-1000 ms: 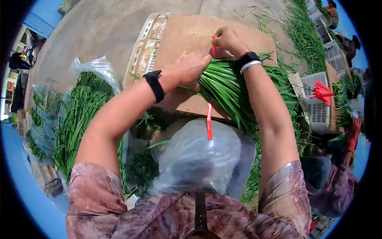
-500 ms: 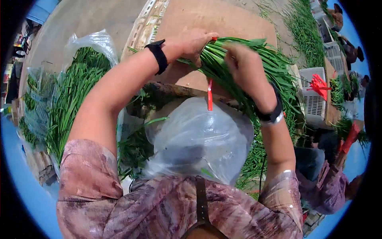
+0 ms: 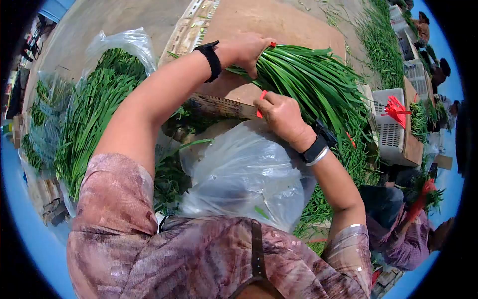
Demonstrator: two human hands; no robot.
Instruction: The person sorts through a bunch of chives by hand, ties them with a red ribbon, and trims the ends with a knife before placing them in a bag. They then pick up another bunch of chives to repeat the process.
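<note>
left hand (image 3: 248, 54) around end of green bunch (image 3: 308, 74)

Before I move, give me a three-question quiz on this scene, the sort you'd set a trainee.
1. Multiple choice. What is the left hand holding?
A) a crate
B) the green bunch
C) a watering can

2. True or false. The bagged greens are to the left of the brown board.

3. Fill in the colour. The right hand has its grip on a ____ strip.

Key: 1. B; 2. true; 3. red.
</note>
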